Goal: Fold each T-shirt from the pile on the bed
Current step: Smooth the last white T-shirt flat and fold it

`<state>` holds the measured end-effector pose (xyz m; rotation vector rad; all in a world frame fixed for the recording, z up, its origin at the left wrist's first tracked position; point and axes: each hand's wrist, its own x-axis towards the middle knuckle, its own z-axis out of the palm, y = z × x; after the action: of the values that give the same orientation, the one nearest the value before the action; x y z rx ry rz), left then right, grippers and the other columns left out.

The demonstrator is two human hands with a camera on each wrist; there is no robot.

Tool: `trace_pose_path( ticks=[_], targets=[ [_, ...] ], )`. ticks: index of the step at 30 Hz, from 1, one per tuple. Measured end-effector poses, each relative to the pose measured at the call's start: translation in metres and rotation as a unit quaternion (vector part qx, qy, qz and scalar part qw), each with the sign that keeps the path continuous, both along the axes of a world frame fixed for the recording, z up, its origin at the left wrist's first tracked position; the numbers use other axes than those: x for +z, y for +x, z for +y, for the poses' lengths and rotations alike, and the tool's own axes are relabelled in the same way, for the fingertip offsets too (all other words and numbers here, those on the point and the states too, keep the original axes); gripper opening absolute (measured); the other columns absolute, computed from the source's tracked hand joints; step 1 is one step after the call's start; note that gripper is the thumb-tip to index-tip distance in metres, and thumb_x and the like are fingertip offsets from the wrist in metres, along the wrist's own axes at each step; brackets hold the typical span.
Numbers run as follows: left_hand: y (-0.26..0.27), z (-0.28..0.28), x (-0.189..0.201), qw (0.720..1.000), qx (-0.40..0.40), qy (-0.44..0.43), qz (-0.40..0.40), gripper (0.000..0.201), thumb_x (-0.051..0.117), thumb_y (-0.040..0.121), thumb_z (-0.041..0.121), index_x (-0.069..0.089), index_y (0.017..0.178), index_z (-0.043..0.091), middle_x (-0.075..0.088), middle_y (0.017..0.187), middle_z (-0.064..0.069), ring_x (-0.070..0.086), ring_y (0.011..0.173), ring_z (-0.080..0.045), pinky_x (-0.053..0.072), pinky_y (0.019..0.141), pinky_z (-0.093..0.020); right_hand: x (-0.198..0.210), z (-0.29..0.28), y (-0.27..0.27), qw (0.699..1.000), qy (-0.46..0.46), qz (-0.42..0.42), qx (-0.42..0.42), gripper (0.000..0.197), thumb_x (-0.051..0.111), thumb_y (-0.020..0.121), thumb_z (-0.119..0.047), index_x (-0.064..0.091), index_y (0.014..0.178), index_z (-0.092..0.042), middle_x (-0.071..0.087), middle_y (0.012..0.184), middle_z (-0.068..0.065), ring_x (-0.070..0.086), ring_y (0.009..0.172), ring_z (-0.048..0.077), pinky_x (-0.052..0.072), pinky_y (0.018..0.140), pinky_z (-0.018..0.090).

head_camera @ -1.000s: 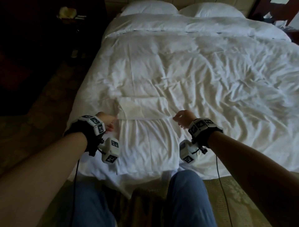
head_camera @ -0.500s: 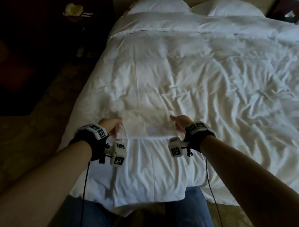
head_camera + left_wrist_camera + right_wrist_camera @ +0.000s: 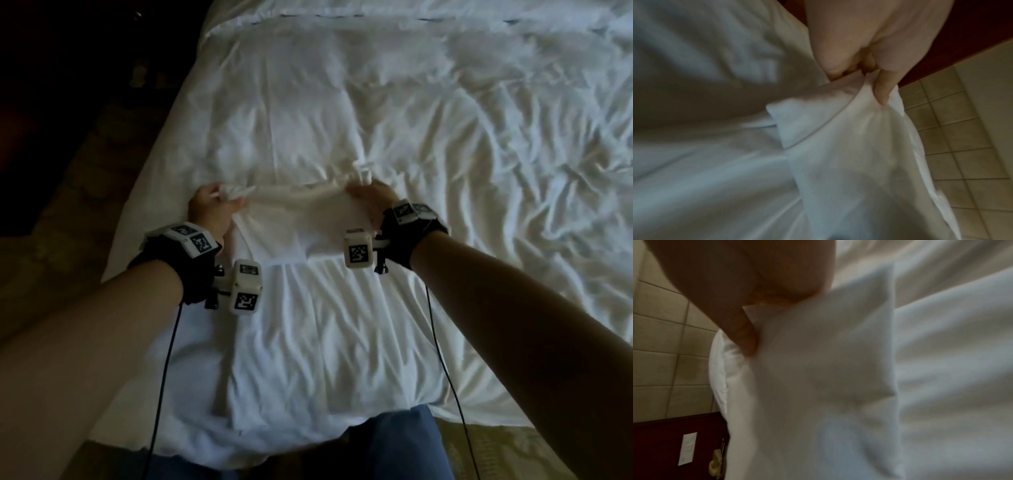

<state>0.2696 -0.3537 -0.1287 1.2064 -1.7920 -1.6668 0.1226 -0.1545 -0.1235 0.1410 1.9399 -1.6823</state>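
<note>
A white T-shirt (image 3: 301, 308) lies lengthwise on the near part of the white bed (image 3: 479, 144), its lower part hanging over the bed's foot. Its top portion is folded into a band (image 3: 294, 222). My left hand (image 3: 219, 202) pinches the band's left corner, and the left wrist view shows thumb and fingers (image 3: 882, 91) closed on bunched white cloth (image 3: 838, 129). My right hand (image 3: 368, 192) grips the band's right corner, seen as cloth (image 3: 807, 369) under the thumb (image 3: 744, 337) in the right wrist view. The band is stretched between both hands.
The rumpled white duvet covers the whole bed beyond the shirt. Dark floor (image 3: 85, 137) runs along the bed's left side. My blue-trousered legs (image 3: 394, 445) stand at the bed's foot. A tiled wall (image 3: 962, 146) shows in both wrist views.
Both hands took hold of the folded band's corners and carried it away from me up the bed. The camera has tilted down and closer.
</note>
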Motion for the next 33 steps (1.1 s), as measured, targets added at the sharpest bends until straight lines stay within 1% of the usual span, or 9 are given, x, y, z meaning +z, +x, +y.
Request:
trace_pose_path(
  ticks=[4,7,10,13,17,22,26,31,33],
  targets=[
    [-0.008,0.0,0.021,0.997,-0.013,-0.051,0.051,0.042,0.07,0.08,-0.002,0.059,0.12,0.0,0.061,0.105,-0.005,0.057,0.093,-0.015,0.048,0.065,-0.008,0.022,-0.007,-0.016,0.999,-0.021,0.014,-0.028,0.018,0.048,0.094,-0.007,0.066,0.097,-0.003,0.068,0.084,0.011,0.067,0.073,0.026,0.055,0.057,0.027],
    [0.004,0.006,0.024,0.996,-0.045,-0.06,0.054,0.034,0.068,0.08,-0.004,0.061,0.112,0.007,0.061,0.09,0.004,0.056,0.087,-0.011,0.045,0.06,-0.003,0.024,0.004,-0.015,0.999,0.02,0.034,-0.008,0.018,0.054,0.084,-0.004,0.069,0.092,-0.011,0.069,0.091,0.008,0.066,0.091,0.03,0.053,0.081,0.036],
    [0.023,0.012,0.023,0.993,-0.087,-0.069,0.045,0.032,0.068,0.08,-0.004,0.061,0.109,0.008,0.06,0.085,0.007,0.056,0.091,-0.014,0.045,0.064,-0.008,0.024,0.023,-0.001,0.996,0.057,0.039,0.05,0.025,0.058,0.081,0.001,0.064,0.099,-0.016,0.062,0.104,0.009,0.06,0.105,0.029,0.048,0.097,0.043],
    [0.04,0.019,0.03,0.989,-0.119,-0.077,0.03,0.033,0.066,0.081,-0.006,0.06,0.111,0.005,0.061,0.092,-0.002,0.055,0.089,-0.015,0.045,0.066,-0.014,0.025,0.044,0.015,0.997,0.053,0.024,0.048,0.029,0.056,0.08,0.004,0.063,0.096,-0.019,0.063,0.109,0.009,0.055,0.114,0.028,0.045,0.093,0.041],
    [0.061,0.026,0.032,0.978,-0.169,-0.117,-0.015,0.029,0.065,0.08,-0.007,0.062,0.109,0.001,0.06,0.098,-0.009,0.055,0.093,-0.02,0.044,0.08,-0.029,0.028,0.074,0.04,0.986,0.105,0.058,0.118,0.043,0.049,0.089,0.003,0.05,0.131,-0.007,0.051,0.092,-0.002,0.049,0.1,0.019,0.04,0.087,0.034],
    [0.096,0.039,0.008,0.948,-0.246,-0.173,-0.102,0.014,0.071,0.074,0.009,0.063,0.076,0.02,0.064,0.087,-0.009,0.06,0.092,-0.027,0.048,0.08,-0.033,0.004,0.093,0.073,0.96,0.195,0.08,0.183,0.025,0.051,0.089,0.003,0.067,0.102,-0.01,0.056,0.083,-0.002,0.049,0.069,0.006,0.045,0.079,0.029],
    [0.109,0.052,-0.008,0.916,-0.325,-0.171,-0.165,0.018,0.077,0.076,0.009,0.063,0.085,0.015,0.063,0.092,-0.006,0.059,0.096,-0.024,0.042,0.082,-0.027,-0.019,0.096,0.089,0.92,0.285,0.157,0.219,0.024,0.053,0.087,0.005,0.072,0.095,-0.006,0.055,0.074,-0.007,0.048,0.064,0.007,0.043,0.067,0.02],
    [0.101,0.053,-0.006,0.925,-0.272,-0.178,-0.195,0.019,0.073,0.082,0.03,0.061,0.08,0.016,0.062,0.085,-0.002,0.058,0.087,-0.02,0.043,0.078,-0.028,-0.02,0.084,0.089,0.904,0.317,0.19,0.215,0.029,0.048,0.088,0.006,0.072,0.094,-0.009,0.064,0.117,0.008,0.059,0.099,0.022,0.046,0.088,0.026],
    [0.092,0.051,-0.006,0.93,-0.225,-0.232,-0.175,0.024,0.072,0.082,0.029,0.062,0.093,0.011,0.064,0.099,-0.007,0.059,0.095,-0.025,0.045,0.081,-0.03,-0.019,0.074,0.087,0.895,0.318,0.203,0.239,0.024,0.051,0.093,-0.01,0.064,0.113,-0.01,0.058,0.126,0.011,0.057,0.107,0.025,0.048,0.082,0.028]
  ],
)
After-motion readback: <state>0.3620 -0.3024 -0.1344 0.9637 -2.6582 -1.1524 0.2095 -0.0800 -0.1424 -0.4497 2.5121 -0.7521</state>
